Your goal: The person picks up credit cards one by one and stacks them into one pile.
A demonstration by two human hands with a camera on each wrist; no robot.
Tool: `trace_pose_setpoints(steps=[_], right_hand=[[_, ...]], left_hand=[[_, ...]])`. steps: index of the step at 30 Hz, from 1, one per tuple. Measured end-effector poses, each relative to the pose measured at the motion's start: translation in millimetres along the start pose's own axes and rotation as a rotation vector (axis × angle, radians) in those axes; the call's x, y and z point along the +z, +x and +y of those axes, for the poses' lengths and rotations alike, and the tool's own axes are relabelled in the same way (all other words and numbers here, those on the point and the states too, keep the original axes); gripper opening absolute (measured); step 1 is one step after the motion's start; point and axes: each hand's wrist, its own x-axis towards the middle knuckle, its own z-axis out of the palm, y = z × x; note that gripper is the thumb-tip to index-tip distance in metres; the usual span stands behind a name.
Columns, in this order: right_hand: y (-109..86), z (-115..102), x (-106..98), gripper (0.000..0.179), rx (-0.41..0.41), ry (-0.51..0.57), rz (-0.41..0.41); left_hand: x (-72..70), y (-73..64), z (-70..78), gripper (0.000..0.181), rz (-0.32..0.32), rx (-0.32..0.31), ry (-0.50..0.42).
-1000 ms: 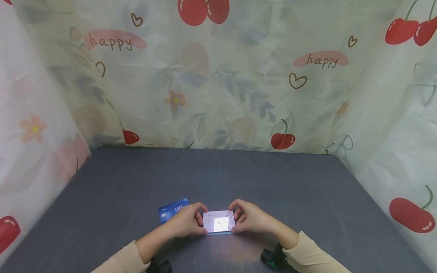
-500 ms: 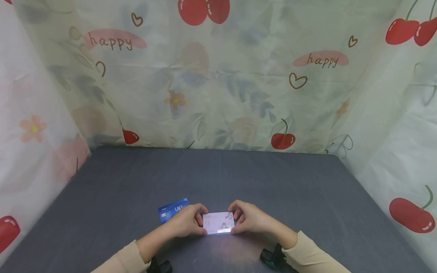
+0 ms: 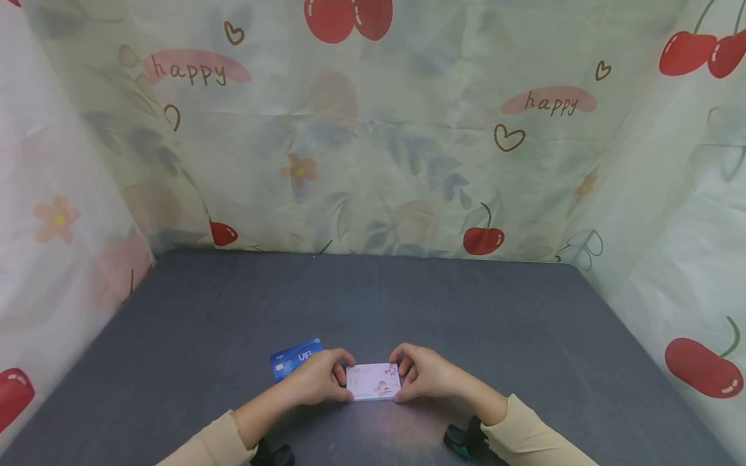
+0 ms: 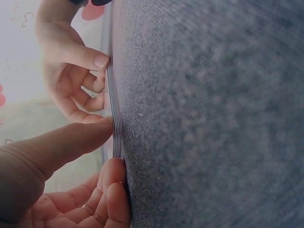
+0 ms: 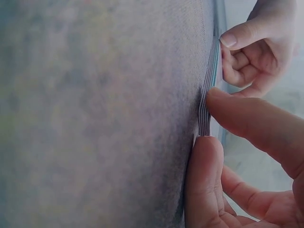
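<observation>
A stack of plastic cards (image 3: 373, 381) lies flat on the dark grey table, its top card pale pink with a flower print. At the stack's left end my left hand (image 3: 317, 377) grips the corners between thumb and fingers. My right hand (image 3: 428, 371) holds the right end the same way. Seen edge-on in the left wrist view, the stack (image 4: 114, 102) has several thin layers lined up closely. The right wrist view also has the layered stack edge (image 5: 204, 114) between both hands. A blue VIP card (image 3: 291, 358) lies beyond my left hand, partly covered by it.
The table (image 3: 379, 298) stretches away to a patterned curtain (image 3: 373, 188) with cherries and "happy" lettering. More curtain hangs at the left and right sides. Dark wrist-worn devices sit under both forearms, close to the table.
The top of the stack has settled flatter; the bright glare and blue strip at its near edge have gone. Both hands keep their grip, the right a touch lower.
</observation>
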Motion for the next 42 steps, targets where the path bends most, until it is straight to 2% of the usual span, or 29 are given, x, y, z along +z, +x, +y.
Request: trace_pose_setpoints(steps=[30,42], right_hand=[[-0.6,-2.3,0.6,0.049,0.003,-0.03,-0.005],[0.9,-2.4,-0.3,0.049,0.01,-0.046,-0.009]], left_hand=[[0.6,0.9,-0.4,0.052,-0.008,0.024,0.067],[0.3,3.3,1.7,0.052,-0.027,-0.016,0.051]])
